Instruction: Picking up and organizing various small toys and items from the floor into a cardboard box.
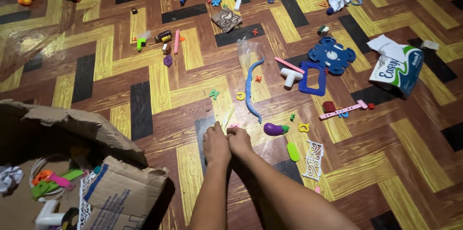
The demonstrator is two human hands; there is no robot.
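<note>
My left hand [215, 145] and my right hand [239, 141] rest side by side on the patterned wooden floor, fingers curled down and fingertips touching. Just beyond the fingertips lie a small pink piece [234, 125] and a thin pale stick [227, 117]. Whether either hand grips anything cannot be seen. A purple toy eggplant [274, 129] lies just right of my right hand, with a green oval piece [292, 152] and a white lattice piece [313, 160] below it. A long blue curved strip [251, 90] runs up from the hands, beside a crumpled clear plastic bag [248, 50].
A torn cardboard box [111, 189] holding small toys stands at the lower left. Scattered across the floor are a blue square frame [303, 83], a blue round plate [332, 55], a white T-shaped pipe [291, 76], a pink strap [343, 110], a tissue pack [398, 66] and several small pieces.
</note>
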